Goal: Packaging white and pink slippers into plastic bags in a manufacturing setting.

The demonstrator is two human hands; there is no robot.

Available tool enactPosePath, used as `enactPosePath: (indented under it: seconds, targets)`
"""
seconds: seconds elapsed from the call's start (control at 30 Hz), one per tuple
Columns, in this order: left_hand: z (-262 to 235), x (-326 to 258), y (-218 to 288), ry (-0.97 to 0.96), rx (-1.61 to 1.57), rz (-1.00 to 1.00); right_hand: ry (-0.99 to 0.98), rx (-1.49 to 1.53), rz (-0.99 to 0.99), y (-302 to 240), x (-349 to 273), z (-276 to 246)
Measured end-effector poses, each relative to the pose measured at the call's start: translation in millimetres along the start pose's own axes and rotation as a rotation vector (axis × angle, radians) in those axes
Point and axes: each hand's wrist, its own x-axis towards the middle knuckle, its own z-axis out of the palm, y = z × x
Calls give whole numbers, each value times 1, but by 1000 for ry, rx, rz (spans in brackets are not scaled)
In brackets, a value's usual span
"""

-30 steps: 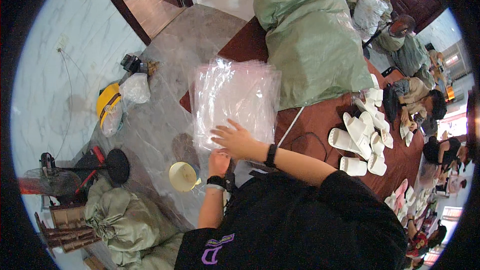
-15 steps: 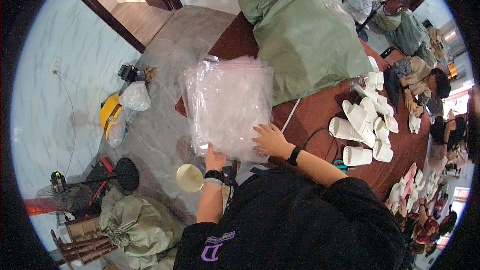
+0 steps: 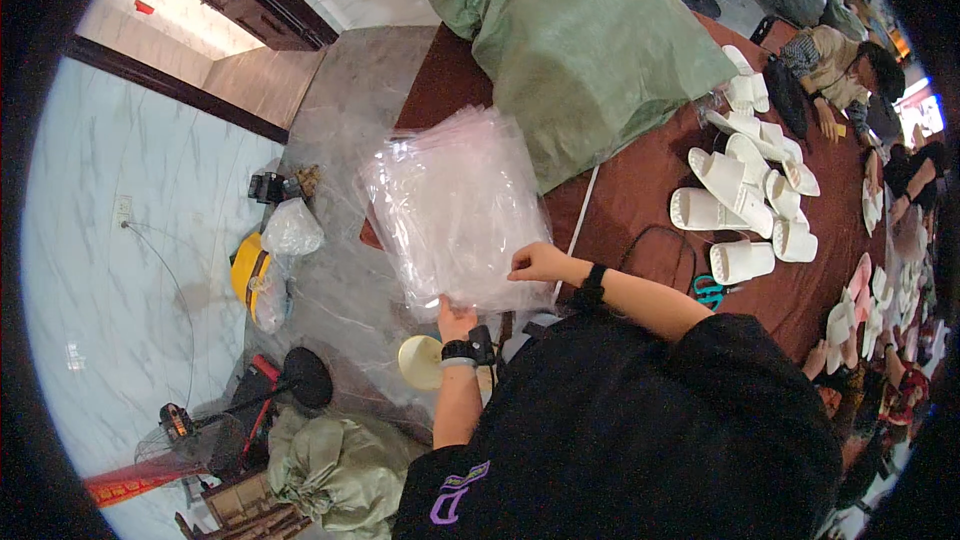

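From the head camera, your left hand [image 3: 456,320] grips the lower edge of the stack of clear plastic bags [image 3: 455,210] from underneath, fingers closed on it, while your right hand [image 3: 537,262] pinches the stack's lower right corner between thumb and fingertips. The stack lies just ahead of both hands at the near-left edge of the brown table [image 3: 640,190], its long axis running away from you, so both hands are already in contact with it. You have 1 stack of bags, 1 big green sack [image 3: 590,40] beyond it, and roughly 10 white slippers [image 3: 750,200] to your right; the exact slipper count is unclear.
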Motion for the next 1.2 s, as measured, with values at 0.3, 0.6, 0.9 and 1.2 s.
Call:
enactPosePath:
  seconds: [0.3,0.6,0.9,1.2]
  targets:
    - [27,3,29,-136,-57,106,202,-352,24,47,-70,-4]
    - [57,-12,81,132,-1134,-514,442,-628,-537,-27,-37,-16]
    - [26,10,-1,-197,-237,-25,212,-1025,-78,-2,13,-25]
    - [43,8,44,-239,-219,167,901,327,-60,78,-57,-156]
